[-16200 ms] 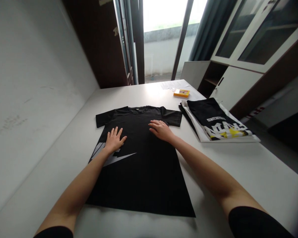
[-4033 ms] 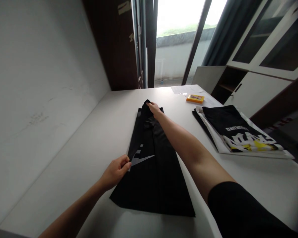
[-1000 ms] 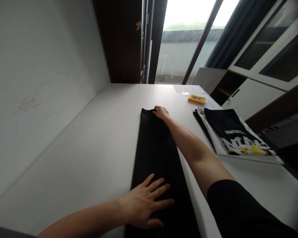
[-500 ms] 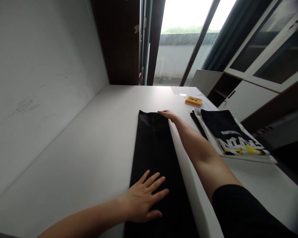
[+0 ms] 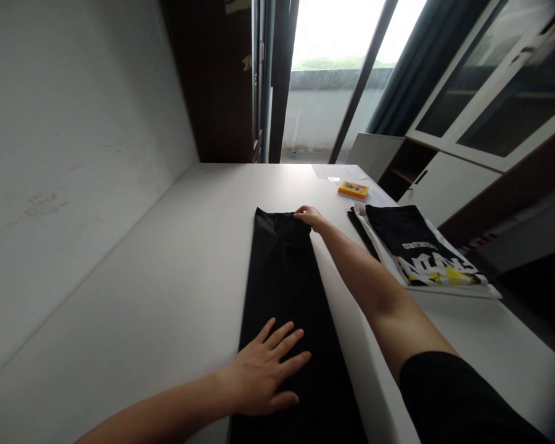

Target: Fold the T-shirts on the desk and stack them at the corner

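A pair of black trousers [image 5: 284, 283], folded lengthwise into a long strip, lies on the white table and runs off the bottom of the view. My left hand [image 5: 266, 376] rests flat on the near part of the cloth, fingers spread. At the far end my right hand [image 5: 309, 217] pinches the top edge near its right corner. Slight creases show in the fabric beside those fingertips. Part of the right corner is hidden behind the hand.
On the right lies a stack of folded clothes [image 5: 409, 246], black with white and yellow print on top. Beyond it are an orange-yellow box [image 5: 353, 189] and papers [image 5: 335, 172]. A wall [image 5: 83, 135] borders the table's left side.
My right fingers have gone from lying stretched at the far edge to pinching it, and the cloth there is a little more creased. My left hand stays in place. The view has shifted slightly.
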`<move>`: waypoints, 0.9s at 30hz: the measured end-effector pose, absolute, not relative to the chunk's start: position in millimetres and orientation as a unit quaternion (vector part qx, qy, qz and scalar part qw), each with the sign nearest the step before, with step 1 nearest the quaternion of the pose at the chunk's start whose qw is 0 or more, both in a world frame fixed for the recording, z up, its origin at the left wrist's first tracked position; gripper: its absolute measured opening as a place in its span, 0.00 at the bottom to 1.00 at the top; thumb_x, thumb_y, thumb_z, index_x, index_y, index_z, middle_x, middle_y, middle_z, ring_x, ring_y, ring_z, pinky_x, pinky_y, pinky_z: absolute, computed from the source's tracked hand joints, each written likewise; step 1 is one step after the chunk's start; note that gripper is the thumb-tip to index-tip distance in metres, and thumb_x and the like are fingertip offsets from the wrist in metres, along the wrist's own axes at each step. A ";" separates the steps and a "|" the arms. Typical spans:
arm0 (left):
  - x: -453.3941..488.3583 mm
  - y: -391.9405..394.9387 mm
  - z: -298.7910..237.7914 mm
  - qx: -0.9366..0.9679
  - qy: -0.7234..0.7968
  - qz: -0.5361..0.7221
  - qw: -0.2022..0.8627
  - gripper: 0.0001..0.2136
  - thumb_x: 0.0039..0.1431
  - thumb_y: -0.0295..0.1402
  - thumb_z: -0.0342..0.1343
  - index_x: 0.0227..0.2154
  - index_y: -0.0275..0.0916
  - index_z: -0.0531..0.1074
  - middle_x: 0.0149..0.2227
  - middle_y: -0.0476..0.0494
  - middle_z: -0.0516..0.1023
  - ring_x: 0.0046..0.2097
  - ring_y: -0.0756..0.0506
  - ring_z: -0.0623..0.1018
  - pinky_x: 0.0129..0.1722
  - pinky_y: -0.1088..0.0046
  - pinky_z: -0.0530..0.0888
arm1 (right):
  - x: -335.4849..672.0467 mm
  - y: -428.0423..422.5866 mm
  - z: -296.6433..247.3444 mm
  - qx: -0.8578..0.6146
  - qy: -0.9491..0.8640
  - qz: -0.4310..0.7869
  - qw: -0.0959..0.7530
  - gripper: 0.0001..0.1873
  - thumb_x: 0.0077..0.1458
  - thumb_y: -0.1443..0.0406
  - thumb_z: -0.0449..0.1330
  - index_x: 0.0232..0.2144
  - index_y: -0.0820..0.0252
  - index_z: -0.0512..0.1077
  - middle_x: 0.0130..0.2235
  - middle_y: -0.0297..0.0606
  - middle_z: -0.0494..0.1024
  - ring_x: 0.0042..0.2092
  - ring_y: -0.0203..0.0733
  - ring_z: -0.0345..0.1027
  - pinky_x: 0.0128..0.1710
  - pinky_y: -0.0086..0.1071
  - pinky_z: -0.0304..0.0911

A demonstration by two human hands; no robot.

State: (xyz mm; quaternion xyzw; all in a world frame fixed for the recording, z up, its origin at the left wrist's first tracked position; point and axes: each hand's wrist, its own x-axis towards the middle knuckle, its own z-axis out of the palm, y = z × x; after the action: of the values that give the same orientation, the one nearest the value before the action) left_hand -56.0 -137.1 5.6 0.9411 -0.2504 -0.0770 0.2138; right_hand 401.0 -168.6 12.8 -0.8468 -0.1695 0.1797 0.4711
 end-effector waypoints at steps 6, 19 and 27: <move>-56.4 -136.3 2.9 0.942 -0.254 -0.071 0.207 0.36 0.70 0.53 0.49 0.74 0.47 0.47 0.76 0.38 0.39 0.76 0.33 0.41 0.71 0.40 0.41 | 388.0 -186.8 0.5 -0.737 -0.134 0.243 0.616 0.20 0.61 0.50 0.59 0.44 0.59 0.73 0.37 0.41 0.79 0.36 0.41 0.74 0.31 0.29 0.71; -57.3 -137.3 2.0 0.942 -0.253 -0.066 0.210 0.34 0.71 0.53 0.48 0.74 0.46 0.48 0.76 0.38 0.41 0.76 0.33 0.42 0.71 0.41 0.42 | 334.5 -230.2 -19.9 -0.827 -0.323 0.167 0.428 0.14 0.50 0.62 0.59 0.37 0.55 0.82 0.31 0.34 0.78 0.32 0.39 0.69 0.35 0.32 0.70; -57.1 -137.3 4.2 0.943 -0.252 -0.070 0.206 0.35 0.70 0.53 0.49 0.74 0.47 0.48 0.76 0.38 0.40 0.75 0.32 0.43 0.71 0.40 0.42 | 331.2 -216.7 -15.8 -0.867 -0.251 0.084 0.423 0.21 0.57 0.60 0.54 0.48 0.55 0.79 0.40 0.39 0.79 0.37 0.45 0.72 0.36 0.37 0.71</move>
State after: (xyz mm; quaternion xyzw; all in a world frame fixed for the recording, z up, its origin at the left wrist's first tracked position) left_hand -57.1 -137.3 4.2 0.9429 -0.2523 -0.0699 0.2058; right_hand 331.2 -216.7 -15.8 -0.8666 -0.2506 0.0839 0.4233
